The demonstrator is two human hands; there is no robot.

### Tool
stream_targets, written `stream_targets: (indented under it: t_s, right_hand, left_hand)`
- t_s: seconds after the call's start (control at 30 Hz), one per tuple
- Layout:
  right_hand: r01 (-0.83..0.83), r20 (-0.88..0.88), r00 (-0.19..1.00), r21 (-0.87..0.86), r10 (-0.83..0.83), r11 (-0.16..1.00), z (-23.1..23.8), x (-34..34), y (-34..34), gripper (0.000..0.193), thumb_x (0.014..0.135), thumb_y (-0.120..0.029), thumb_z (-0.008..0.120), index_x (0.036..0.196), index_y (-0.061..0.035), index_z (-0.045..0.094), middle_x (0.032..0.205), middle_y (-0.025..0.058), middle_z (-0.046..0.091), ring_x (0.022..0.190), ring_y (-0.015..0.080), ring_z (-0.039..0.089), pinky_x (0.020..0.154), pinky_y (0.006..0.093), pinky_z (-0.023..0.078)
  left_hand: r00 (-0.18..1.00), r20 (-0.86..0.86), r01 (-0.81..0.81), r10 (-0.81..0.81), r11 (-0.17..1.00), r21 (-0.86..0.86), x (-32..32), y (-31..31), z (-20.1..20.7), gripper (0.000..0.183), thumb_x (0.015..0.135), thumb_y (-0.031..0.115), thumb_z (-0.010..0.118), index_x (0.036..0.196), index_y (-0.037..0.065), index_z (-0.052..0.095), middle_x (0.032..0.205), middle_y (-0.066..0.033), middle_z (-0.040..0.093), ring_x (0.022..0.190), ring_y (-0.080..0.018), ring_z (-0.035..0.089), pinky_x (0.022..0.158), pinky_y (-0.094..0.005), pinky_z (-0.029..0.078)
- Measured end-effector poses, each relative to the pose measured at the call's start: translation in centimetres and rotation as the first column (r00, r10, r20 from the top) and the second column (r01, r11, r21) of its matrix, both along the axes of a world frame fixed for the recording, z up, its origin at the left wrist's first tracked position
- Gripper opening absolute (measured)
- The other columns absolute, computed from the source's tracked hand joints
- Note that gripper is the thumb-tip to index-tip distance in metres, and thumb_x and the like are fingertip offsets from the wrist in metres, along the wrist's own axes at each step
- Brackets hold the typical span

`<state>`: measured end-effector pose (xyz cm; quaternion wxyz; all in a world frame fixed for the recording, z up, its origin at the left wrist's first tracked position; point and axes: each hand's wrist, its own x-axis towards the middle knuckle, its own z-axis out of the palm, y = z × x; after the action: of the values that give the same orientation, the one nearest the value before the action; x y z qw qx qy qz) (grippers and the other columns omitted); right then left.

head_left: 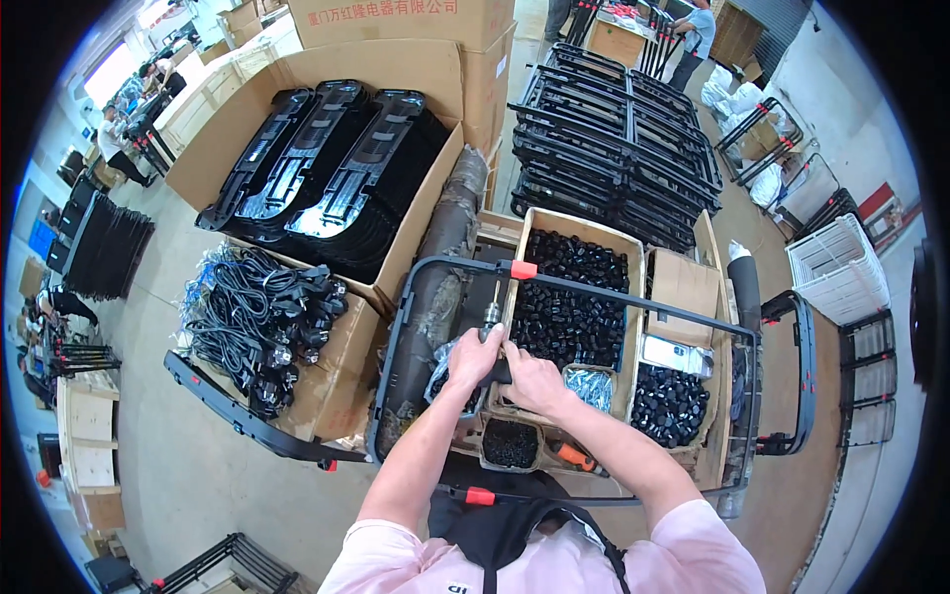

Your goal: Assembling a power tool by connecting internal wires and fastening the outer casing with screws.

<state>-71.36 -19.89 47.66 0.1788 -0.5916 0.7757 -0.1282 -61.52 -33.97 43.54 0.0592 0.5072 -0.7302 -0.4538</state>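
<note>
Both my hands are at a power drill [492,316], its long bit pointing away from me. My left hand [475,358] is closed round it just behind the silver chuck. My right hand [536,384] wraps the dark body behind and beside it; much of the drill is hidden under my fingers. A black tubular frame [643,296] with red clips [523,269] surrounds my hands, and the bit is close to its far bar. Just beyond my right hand, a cardboard box [636,238] holds many small black plastic parts [569,317].
Small tubs hold silver screws [590,388] and black screws [510,443], beside an orange-handled tool [574,455]. A phone [677,354] lies at the right. Bundled cables [267,327] and a carton of black panels [346,178] stand left; stacked black frames [618,139] stand behind. Other people work farther off.
</note>
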Motion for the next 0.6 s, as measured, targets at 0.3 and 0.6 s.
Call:
stream_targets:
  t_s: [0.3, 0.6]
  right_hand:
    - [0.053, 0.030, 0.998, 0.072, -0.055, 0.996, -0.8, -1.0, -1.9, 0.076, 0.082, -0.030, 0.080, 0.138, 0.0042, 0.044, 0.115, 0.0300, 0.069, 0.100, 0.0470, 0.072, 0.086, 0.0527, 0.061]
    - [0.096, 0.048, 0.994, 0.087, -0.100, 0.992, -2.4, -1.0, -2.6, 0.073, 0.081, -0.027, 0.080, 0.136, 0.0059, 0.045, 0.113, 0.0316, 0.070, 0.097, 0.0481, 0.073, 0.085, 0.0534, 0.061]
  left_hand:
    - [0.999, -0.028, 0.016, -0.017, 0.999, -0.028, -1.3, -1.1, -1.5, 0.073, 0.098, 0.066, 0.057, 0.108, -0.004, 0.075, 0.108, -0.0322, 0.074, 0.111, -0.0476, 0.070, 0.097, -0.0531, 0.053]
    - [1.000, 0.006, 0.029, -0.029, 0.998, -0.053, -1.9, -1.9, -2.4, 0.070, 0.100, 0.065, 0.056, 0.108, -0.002, 0.074, 0.107, -0.0319, 0.074, 0.109, -0.0482, 0.070, 0.096, -0.0536, 0.053]
